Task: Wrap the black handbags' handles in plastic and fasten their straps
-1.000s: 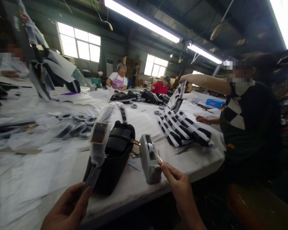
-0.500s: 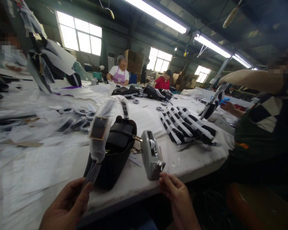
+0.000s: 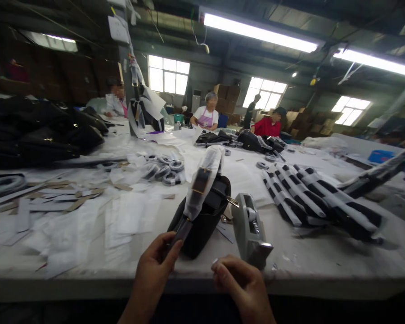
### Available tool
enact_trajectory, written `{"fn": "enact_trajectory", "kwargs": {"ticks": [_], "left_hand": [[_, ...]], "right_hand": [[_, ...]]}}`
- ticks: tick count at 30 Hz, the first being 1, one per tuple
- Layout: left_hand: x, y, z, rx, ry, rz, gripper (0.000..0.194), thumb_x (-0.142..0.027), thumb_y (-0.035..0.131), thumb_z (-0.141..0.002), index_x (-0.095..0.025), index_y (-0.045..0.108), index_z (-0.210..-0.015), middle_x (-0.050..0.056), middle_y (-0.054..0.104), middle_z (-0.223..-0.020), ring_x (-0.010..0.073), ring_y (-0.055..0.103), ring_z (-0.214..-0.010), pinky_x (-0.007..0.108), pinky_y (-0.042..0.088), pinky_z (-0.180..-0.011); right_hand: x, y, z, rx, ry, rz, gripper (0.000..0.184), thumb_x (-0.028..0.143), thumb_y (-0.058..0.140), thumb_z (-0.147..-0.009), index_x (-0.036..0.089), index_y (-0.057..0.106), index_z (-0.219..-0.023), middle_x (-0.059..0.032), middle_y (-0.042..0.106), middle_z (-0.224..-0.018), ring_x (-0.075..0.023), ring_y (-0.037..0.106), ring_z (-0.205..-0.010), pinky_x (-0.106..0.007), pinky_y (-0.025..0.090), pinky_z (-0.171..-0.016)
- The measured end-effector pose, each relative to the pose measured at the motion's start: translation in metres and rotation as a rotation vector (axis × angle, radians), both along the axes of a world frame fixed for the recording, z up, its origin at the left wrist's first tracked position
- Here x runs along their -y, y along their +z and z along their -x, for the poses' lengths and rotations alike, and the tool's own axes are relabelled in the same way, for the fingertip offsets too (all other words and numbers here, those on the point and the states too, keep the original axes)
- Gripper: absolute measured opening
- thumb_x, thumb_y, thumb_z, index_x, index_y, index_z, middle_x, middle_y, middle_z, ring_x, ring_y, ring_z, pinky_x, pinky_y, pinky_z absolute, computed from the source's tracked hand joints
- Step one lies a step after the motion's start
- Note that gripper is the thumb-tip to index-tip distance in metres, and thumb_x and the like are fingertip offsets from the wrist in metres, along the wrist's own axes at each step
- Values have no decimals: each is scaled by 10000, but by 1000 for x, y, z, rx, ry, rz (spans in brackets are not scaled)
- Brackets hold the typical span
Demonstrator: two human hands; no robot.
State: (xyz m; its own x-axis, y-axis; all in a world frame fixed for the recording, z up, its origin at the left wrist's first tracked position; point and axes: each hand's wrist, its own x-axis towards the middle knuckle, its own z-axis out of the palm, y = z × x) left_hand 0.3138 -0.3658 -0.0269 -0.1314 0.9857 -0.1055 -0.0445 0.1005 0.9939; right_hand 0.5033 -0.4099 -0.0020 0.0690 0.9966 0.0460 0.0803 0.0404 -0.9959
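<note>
My left hand (image 3: 155,270) pinches the lower end of a handbag strap (image 3: 182,229), which has a buckle and is partly sleeved in translucent white wrapping (image 3: 192,204). The strap belongs to a black handbag (image 3: 200,231) standing on the table in front of me. To the right, my right hand (image 3: 243,285) is closed, with a small piece of tape (image 3: 214,262) at its fingertips. Just beyond that hand sits a grey tape dispenser (image 3: 240,220), close beside the bag and apart from my fingers.
Striped black-and-white wrapped straps (image 3: 300,193) lie to the right. Wrapped strap coils (image 3: 170,177), paper strips (image 3: 49,198) and a pile of black bags (image 3: 30,130) are on the left. Co-workers (image 3: 205,114) sit across the white table (image 3: 310,261).
My right hand has drawn tape off the dispenser and moved left, toward the bag. My left hand keeps hold of the strap. The view has swung left, and the co-worker at right has mostly left it.
</note>
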Motion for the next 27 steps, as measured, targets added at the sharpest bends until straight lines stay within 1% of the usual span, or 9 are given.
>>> {"fn": "enact_trajectory", "kwargs": {"ticks": [4, 6, 9, 11, 13, 16, 18, 21, 27], "left_hand": [[-2, 0, 2, -57, -18, -92, 336, -445, 720, -762, -168, 671, -945, 26, 694, -777, 190, 621, -707, 261, 481, -627], [-3, -1, 4, -56, -35, -134, 289, -417, 705, -786, -171, 677, -935, 54, 728, -867, 231, 655, -841, 294, 500, -748], [-4, -2, 6, -38, -37, -149, 266, -406, 695, -799, -176, 680, -932, 54, 735, -883, 243, 663, -878, 301, 504, -780], [-4, -2, 7, -2, -43, -139, 268, -412, 708, -787, -178, 683, -915, 49, 734, -866, 236, 664, -862, 283, 508, -750], [-4, -2, 7, 56, -58, -99, 297, -438, 728, -761, -177, 680, -895, 32, 716, -789, 192, 648, -725, 240, 489, -621], [-3, 0, 9, 165, -110, 2, 377, -494, 746, -726, -167, 670, -896, -39, 587, -574, 78, 426, -427, 185, 301, -400], [-2, 1, 10, 253, -171, 55, 400, -516, 740, -726, -161, 658, -891, -90, 453, -469, 43, 274, -374, 174, 190, -370], [1, 3, 11, 353, -233, 106, 368, -520, 699, -770, -161, 630, -805, -110, 361, -435, 30, 211, -371, 171, 135, -375], [7, 3, 5, 394, -255, 163, 391, -530, 660, -804, -153, 598, -723, -62, 491, -545, 3, 240, -350, 178, 138, -365]], "right_hand": [[-40, 18, 40, -26, 142, 4, 310, 460, 695, -802, 160, 720, -729, -6, 624, -566, -133, 550, -518, -225, 422, -513], [-56, 20, 53, 38, 107, -2, 333, 466, 693, -797, 154, 711, -682, 7, 603, -529, -116, 508, -478, -216, 381, -472], [-66, 19, 62, 219, 19, -22, 367, 479, 690, -788, 159, 706, -609, 4, 619, -524, -120, 507, -485, -217, 353, -457], [-67, 19, 61, 269, 3, -1, 386, 496, 689, -784, 162, 704, -591, 2, 619, -514, -126, 515, -485, -218, 353, -450], [-65, 18, 56, 204, 67, 56, 389, 500, 683, -789, 156, 716, -610, -2, 626, -527, -122, 514, -472, -214, 365, -448], [-62, 14, 46, -6, 245, 121, 307, 455, 710, -784, 156, 781, -797, -22, 691, -659, -117, 546, -517, -219, 437, -520], [-60, 10, 42, -108, 303, 151, 310, 430, 737, -767, 165, 786, -919, -40, 720, -752, -124, 572, -563, -232, 473, -571], [-58, 5, 40, -146, 249, 187, 327, 435, 754, -752, 152, 778, -913, -56, 723, -776, -134, 591, -579, -237, 486, -570], [-51, -7, 53, 69, 66, 22, 300, 467, 705, -786, 170, 743, -810, -53, 724, -695, -192, 642, -626, -246, 493, -583]]}}
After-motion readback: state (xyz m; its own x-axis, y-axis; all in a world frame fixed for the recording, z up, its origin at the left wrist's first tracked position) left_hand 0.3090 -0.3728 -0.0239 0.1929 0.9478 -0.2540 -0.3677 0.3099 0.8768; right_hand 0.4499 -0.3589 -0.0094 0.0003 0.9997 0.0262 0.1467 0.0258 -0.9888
